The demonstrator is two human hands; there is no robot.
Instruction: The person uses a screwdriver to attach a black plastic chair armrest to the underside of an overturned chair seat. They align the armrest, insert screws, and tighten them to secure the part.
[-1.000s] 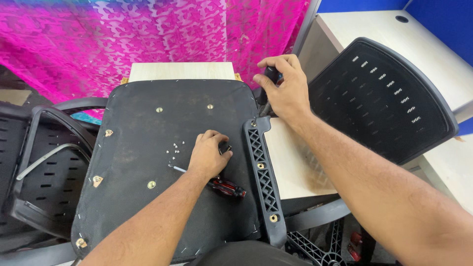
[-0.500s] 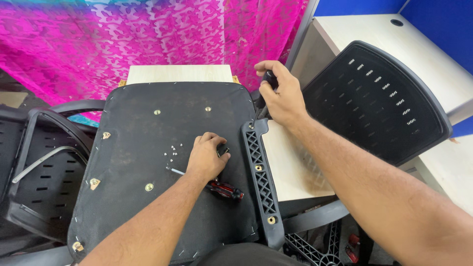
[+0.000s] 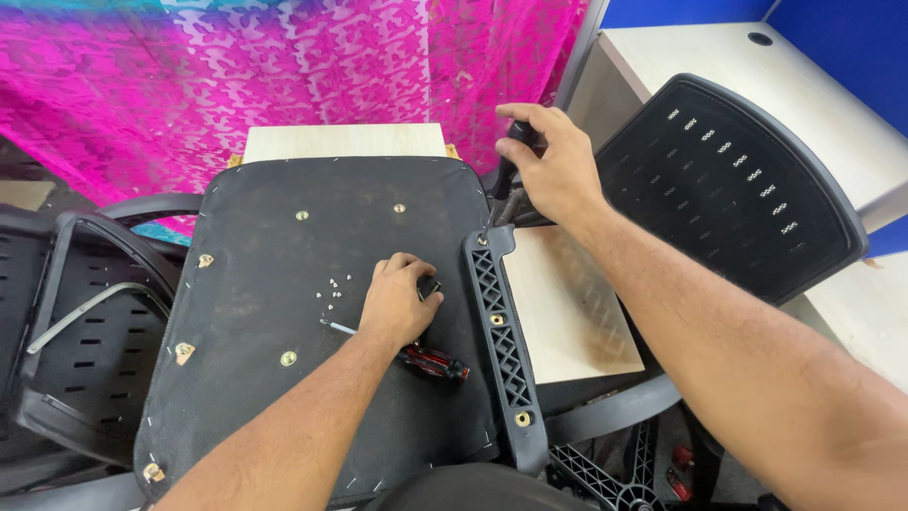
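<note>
We look down on an upturned chair seat [image 3: 312,312], its black fabric underside filling the middle of the frame and resting on a pale wooden worktop [image 3: 567,312] that shows beyond its top edge and to its right. Our left hand [image 3: 399,301] lies palm down near the centre of the seat, fingers curled over a small dark part that we cannot make out; whether it grips that part or only covers it we cannot tell. Under the wrist a screwdriver [image 3: 416,355] lies flat on the fabric, its thin metal shaft pointing left and its red and black handle pointing lower right. Just left of the hand a cluster of small screws [image 3: 333,289] sits loose on the seat. Along the seat's right edge runs a black plastic armrest bracket [image 3: 501,350], ribbed like a lattice, with brass bolts along its length. At its upper end our right hand [image 3: 553,166] is closed around a black armrest [image 3: 506,175] in the upper middle of the frame. To the right leans a black chair back [image 3: 738,189] with rows of slots. A pink patterned cloth [image 3: 284,76] hangs across the upper left, and another black chair frame [image 3: 76,312] lies at the left edge.
</note>
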